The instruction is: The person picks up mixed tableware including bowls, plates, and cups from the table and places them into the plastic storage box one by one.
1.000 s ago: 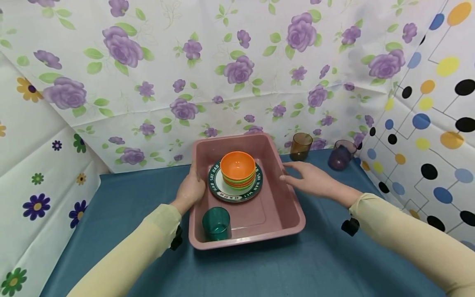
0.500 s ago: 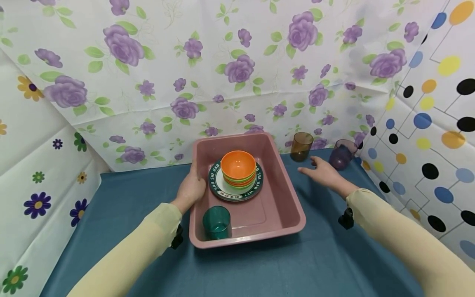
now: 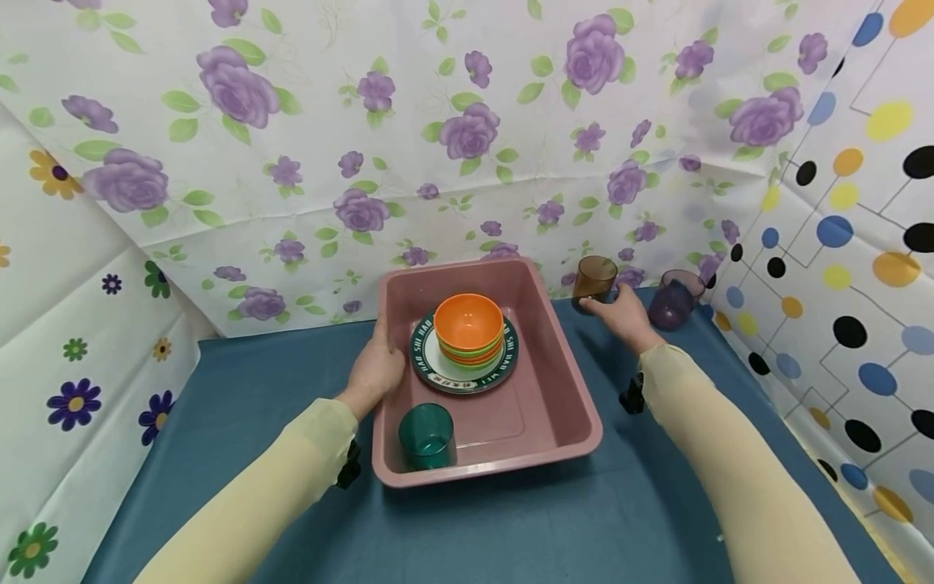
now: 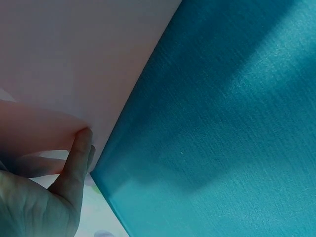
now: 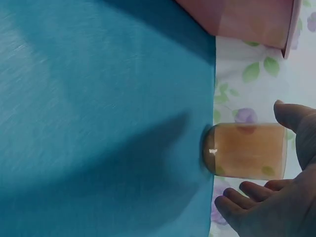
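My left hand grips the left side of a pink rectangular basin, thumb over the rim and fingers along the outer wall. Inside the basin, a stack of orange and green bowls sits on a green-rimmed plate, and a teal cup stands in the near left corner. Beyond the basin's right side, my right hand reaches to an amber cup. In the right wrist view, thumb and fingers are spread on either side of the upright amber cup, not closed on it.
A purple cup stands to the right of my right hand, near the back corner. A blue cloth covers the table. Flowered sheeting rises along the back edge, and dotted sheeting borders the right side.
My right hand has left the basin's right rim and moved right and back to the amber cup. The left hand stays on the basin, which has not moved noticeably.
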The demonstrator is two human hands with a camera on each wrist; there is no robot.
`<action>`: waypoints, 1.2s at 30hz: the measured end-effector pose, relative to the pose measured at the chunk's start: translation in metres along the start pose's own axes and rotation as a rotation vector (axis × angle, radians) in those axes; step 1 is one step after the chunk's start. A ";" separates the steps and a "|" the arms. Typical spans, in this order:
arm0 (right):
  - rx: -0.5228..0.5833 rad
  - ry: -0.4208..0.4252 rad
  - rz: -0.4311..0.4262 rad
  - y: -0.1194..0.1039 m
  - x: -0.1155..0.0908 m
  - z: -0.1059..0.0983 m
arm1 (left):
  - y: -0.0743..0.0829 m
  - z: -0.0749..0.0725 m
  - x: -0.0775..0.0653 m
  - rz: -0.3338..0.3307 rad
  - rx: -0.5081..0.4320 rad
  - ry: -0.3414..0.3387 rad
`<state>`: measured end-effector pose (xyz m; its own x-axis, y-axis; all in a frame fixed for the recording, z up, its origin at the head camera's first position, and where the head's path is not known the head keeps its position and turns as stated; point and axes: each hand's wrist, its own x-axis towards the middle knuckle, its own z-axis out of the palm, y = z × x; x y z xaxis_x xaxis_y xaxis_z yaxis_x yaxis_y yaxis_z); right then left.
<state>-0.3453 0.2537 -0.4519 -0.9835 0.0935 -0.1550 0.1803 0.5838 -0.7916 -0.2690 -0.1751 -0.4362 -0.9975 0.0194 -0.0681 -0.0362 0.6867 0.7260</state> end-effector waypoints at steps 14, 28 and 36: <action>0.202 0.154 -0.038 -0.014 0.024 0.009 | -0.002 -0.001 -0.001 -0.022 -0.003 -0.004; 0.269 0.214 0.112 -0.020 0.033 0.010 | 0.001 -0.001 -0.001 -0.011 0.004 0.000; 0.190 0.222 0.117 -0.012 0.033 0.011 | 0.000 -0.002 -0.002 -0.017 0.021 0.006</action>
<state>-0.3802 0.2412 -0.4539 -0.9317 0.3372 -0.1350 0.2715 0.3997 -0.8755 -0.2673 -0.1764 -0.4344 -0.9971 0.0034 -0.0760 -0.0517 0.7022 0.7101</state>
